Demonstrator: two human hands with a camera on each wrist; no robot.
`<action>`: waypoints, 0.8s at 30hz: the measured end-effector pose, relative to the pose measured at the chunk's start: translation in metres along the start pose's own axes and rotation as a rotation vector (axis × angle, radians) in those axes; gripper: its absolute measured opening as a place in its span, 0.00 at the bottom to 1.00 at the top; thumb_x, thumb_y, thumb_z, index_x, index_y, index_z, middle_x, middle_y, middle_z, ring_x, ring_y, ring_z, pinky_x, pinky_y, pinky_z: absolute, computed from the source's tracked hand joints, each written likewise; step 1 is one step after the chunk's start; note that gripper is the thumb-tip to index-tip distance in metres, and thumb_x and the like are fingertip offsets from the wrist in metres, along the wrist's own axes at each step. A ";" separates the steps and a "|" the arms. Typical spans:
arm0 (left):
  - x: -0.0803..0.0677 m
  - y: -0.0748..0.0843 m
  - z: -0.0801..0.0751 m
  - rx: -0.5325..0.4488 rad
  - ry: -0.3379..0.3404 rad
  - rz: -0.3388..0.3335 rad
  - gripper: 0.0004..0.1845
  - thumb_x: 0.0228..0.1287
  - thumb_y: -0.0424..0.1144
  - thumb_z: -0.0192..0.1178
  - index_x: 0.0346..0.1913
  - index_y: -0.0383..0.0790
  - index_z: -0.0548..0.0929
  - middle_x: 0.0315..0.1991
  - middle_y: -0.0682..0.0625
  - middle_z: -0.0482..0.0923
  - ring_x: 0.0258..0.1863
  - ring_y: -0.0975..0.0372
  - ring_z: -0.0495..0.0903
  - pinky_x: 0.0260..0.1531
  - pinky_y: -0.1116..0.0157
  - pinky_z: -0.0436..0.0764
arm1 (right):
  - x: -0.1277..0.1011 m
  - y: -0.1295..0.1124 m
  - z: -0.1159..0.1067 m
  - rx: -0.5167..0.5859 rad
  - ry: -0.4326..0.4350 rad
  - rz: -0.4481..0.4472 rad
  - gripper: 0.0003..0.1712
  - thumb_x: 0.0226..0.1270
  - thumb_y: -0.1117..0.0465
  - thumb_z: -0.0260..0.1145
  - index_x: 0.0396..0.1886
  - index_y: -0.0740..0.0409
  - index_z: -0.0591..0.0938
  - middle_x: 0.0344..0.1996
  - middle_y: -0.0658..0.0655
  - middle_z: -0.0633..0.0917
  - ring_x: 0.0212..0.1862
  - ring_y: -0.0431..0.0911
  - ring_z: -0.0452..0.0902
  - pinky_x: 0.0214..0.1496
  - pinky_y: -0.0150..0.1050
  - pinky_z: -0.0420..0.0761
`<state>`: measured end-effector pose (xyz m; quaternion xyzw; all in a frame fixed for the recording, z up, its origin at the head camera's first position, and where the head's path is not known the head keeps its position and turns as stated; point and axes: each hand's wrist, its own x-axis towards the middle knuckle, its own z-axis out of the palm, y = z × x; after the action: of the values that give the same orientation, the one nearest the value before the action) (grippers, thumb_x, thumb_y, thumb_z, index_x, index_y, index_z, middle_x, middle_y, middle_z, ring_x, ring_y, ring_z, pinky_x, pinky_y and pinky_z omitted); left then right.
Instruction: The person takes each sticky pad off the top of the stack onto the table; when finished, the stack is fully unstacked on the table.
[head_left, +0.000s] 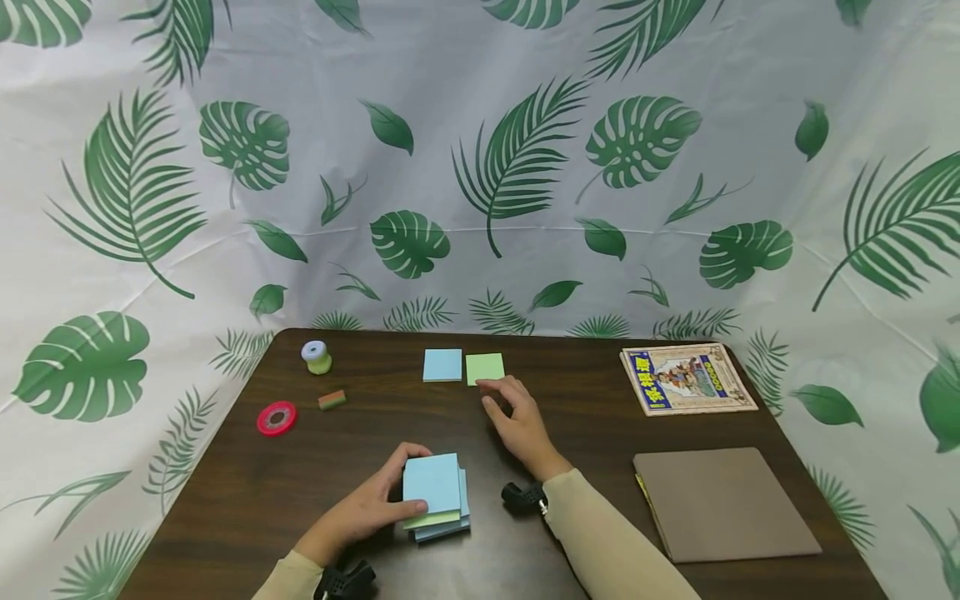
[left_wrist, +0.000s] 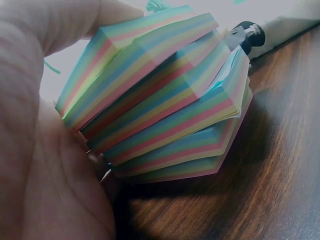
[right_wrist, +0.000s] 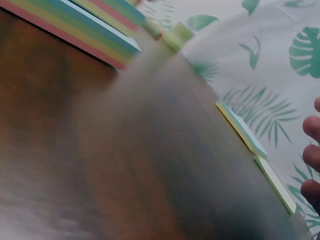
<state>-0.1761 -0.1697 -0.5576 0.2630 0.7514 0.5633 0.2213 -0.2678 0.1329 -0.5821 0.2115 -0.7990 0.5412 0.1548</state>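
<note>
My left hand [head_left: 367,507] grips a stack of sticky note pads [head_left: 431,483], thumb on its near left side and fingers behind. The pads have blue and green tops and sit unevenly on one another; striped blue, green, yellow and pink edges show on the stack [left_wrist: 160,95] in the left wrist view. Farther back, a blue pad [head_left: 442,365] and a green pad [head_left: 485,369] lie side by side. My right hand [head_left: 521,423] is beside the green pad's near edge, fingers loosely bent and holding nothing. In the right wrist view its fingers [right_wrist: 312,156] appear apart from both pads.
On the left are a red ring-shaped tape roll [head_left: 277,418], a small orange-and-green block [head_left: 332,400] and a white-and-green spool-like object [head_left: 317,357]. A comic-style booklet [head_left: 690,379] lies back right, a brown folder [head_left: 727,504] nearer. Leaf-print cloth [head_left: 420,167] hangs behind the table.
</note>
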 end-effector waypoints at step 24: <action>0.003 0.002 0.000 0.028 0.017 -0.017 0.31 0.77 0.41 0.68 0.73 0.42 0.65 0.66 0.39 0.75 0.62 0.57 0.74 0.62 0.63 0.72 | -0.036 -0.036 0.008 0.173 -0.362 -0.209 0.21 0.83 0.56 0.67 0.71 0.50 0.82 0.36 0.49 0.80 0.32 0.36 0.72 0.32 0.32 0.77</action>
<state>-0.1777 -0.1675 -0.5561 0.2547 0.7633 0.5531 0.2159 -0.2189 0.1199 -0.5727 0.3994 -0.7381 0.5418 0.0455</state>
